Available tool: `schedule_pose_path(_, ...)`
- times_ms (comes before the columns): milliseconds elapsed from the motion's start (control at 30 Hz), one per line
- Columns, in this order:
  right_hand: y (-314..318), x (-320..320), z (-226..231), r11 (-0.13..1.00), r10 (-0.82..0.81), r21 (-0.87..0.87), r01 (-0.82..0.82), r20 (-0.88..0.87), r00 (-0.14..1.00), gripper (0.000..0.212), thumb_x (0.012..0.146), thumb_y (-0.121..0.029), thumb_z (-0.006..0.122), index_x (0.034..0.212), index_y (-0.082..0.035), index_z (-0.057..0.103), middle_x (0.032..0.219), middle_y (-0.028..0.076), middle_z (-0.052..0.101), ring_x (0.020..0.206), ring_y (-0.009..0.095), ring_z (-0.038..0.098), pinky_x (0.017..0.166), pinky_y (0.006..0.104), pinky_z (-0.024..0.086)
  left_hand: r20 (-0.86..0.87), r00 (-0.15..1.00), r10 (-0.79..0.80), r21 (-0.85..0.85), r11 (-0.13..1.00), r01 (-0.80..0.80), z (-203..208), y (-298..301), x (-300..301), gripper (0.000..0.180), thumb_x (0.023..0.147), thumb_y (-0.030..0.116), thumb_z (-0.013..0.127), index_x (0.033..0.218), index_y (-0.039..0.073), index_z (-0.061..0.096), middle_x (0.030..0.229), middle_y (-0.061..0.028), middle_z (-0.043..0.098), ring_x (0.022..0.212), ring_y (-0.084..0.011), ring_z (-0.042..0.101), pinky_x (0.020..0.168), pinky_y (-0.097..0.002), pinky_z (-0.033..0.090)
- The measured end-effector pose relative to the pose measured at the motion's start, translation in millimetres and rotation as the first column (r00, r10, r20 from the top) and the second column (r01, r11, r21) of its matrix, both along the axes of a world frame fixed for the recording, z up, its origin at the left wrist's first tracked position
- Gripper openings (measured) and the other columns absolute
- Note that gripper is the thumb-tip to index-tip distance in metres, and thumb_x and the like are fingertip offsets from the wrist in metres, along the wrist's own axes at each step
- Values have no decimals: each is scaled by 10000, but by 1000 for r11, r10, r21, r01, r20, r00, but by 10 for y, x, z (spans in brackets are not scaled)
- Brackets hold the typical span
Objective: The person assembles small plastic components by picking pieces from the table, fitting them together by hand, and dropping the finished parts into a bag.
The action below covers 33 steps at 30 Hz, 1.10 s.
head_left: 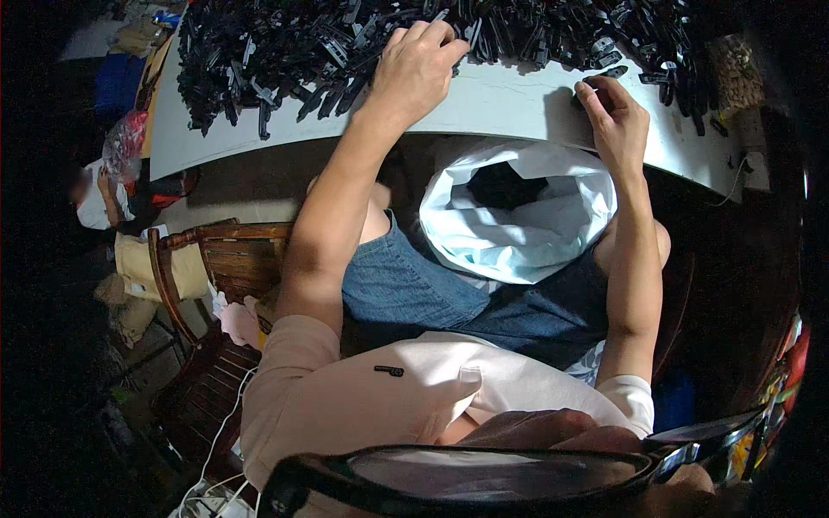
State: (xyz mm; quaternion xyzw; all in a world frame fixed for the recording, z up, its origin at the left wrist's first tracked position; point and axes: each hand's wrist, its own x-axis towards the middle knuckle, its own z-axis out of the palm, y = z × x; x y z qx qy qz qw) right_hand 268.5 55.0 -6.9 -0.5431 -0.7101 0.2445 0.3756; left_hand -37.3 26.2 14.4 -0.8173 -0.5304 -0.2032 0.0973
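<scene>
The left hand is bent over the front edge of a pile of black pieces, its fingers curled down; the fingertips are partly screened by the knuckles, so whether a piece is gripped cannot be told. The right hand is held above the front edge of the counter, thumb and forefinger brought near each other with a small gap; a dark patch beside the thumb tip may be a piece or shadow, and no firm hold can be made out.

The pile is spread along the far side of the white counter and is cut off by the upper edge of the view; single pieces are hard to separate where they are heaped.

Below the counter edge, between the knees, an open white bag is seen; its dark inside cannot be read. Denim shorts are partly covered by it. To the left, a wooden chair is partly hidden by the left arm. The lower edge is crossed by blurred glasses. Both far sides are lost in darkness.
</scene>
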Motion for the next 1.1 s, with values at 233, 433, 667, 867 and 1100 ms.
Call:
schedule_pose_path(233,-17,-35,-15,999,40,-6,-40,-22,999,321,956,-341,739,1040,-31,757,829,107,765,717,160,715,662,299,546,-106,993,-49,17,999,51,103,13,4,273,835,32,689,1087,111,757,1255,-67,644,1211,-266,590,1032,-438,464)
schedule_pose_path(433,-47,-73,-1,999,39,0,-39,18,999,321,959,-339,737,1043,-30,753,833,109,764,730,155,716,667,300,546,-125,990,-67,-39,997,63,89,36,5,240,851,30,675,1063,108,756,1273,-72,648,1249,-264,583,1056,-434,461)
schedule_pose_path(667,-50,-82,-1,998,60,0,-60,-28,998,308,958,-321,743,1042,-25,751,836,104,762,729,141,703,677,282,548,-15,996,-91,42,995,92,109,54,-21,196,867,36,669,1049,88,720,1263,-74,658,1236,-275,593,1033,-438,469)
schedule_pose_path(867,-96,-129,-33,993,51,-81,-83,-336,940,214,965,-184,737,1070,2,738,885,56,760,801,95,687,718,239,541,365,923,-122,91,991,95,130,49,73,207,987,96,615,1189,53,607,1162,-99,710,1091,-266,670,940,-415,519)
schedule_pose_path(1100,-305,-284,61,935,124,-214,-283,-552,825,184,972,-75,702,1131,16,686,865,4,681,736,44,583,630,203,463,904,-43,425,-304,711,634,70,-120,253,237,1079,228,529,1187,18,546,993,-67,666,871,-187,689,751,-305,566)
